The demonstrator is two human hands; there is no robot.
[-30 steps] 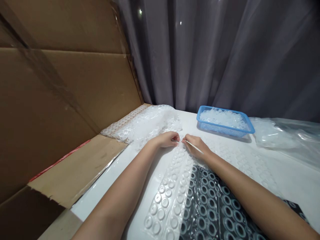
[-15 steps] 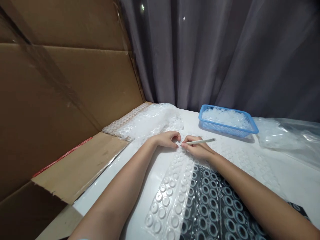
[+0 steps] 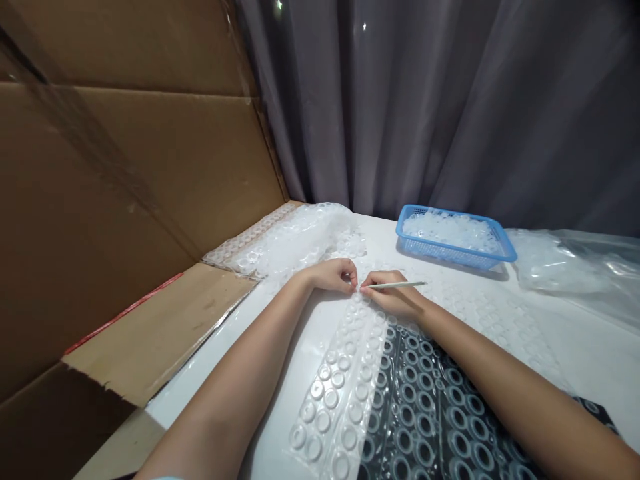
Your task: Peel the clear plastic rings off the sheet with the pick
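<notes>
My right hand (image 3: 393, 293) grips a thin, pale, pen-like stick (image 3: 400, 285), which points left and lies almost level. Facing it, my left hand (image 3: 334, 275) is curled, thumb and fingertips pinched together; whatever is between them is too small to make out. Both sets of fingertips nearly meet over the far end of a clear plastic sheet (image 3: 331, 399) that carries rows of round, translucent rings. Beside that sheet, partly under my right forearm, more rings (image 3: 425, 400) show in clear plastic against a black backing.
Beyond my right hand stands a blue basket (image 3: 455, 257) full of small translucent pieces. Clear plastic bags (image 3: 550, 263) lie to its right. Bagged translucent pieces (image 3: 310, 240) are heaped at the back left, beside a tall cardboard wall (image 3: 125, 167) and cardboard flap (image 3: 170, 327). A grey curtain (image 3: 400, 100) hangs behind.
The stick has tipped to a flatter angle in my right hand. My left fingertips have drawn closer together into a pinch. The whole view has shifted slightly.
</notes>
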